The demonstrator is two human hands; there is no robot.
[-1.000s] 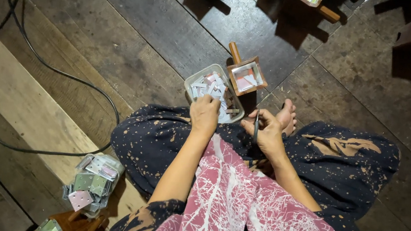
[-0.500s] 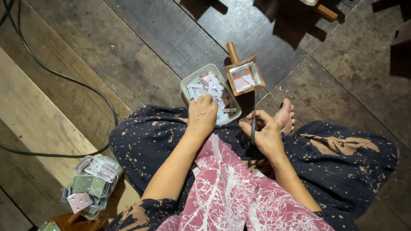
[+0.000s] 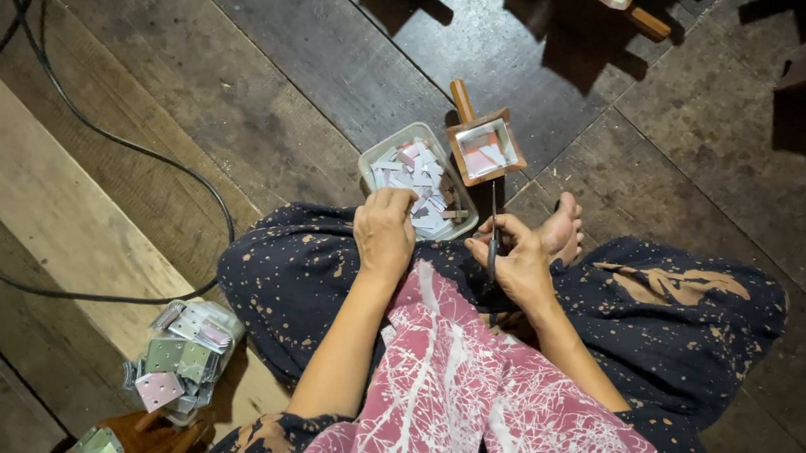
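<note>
The left hand (image 3: pixel 383 235) reaches loosely curled, holding nothing I can see, into the tray (image 3: pixel 377 156) just beyond it; the right hand (image 3: pixel 518 262) grips an upright thin tool (image 3: pixel 493 227).

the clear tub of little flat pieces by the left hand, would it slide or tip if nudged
The clear tub looks shallow and wide, so it would likely slide on the plank floor rather than tip. The flat pieces lie loose and heaped, so they would probably shift or spill.
</note>
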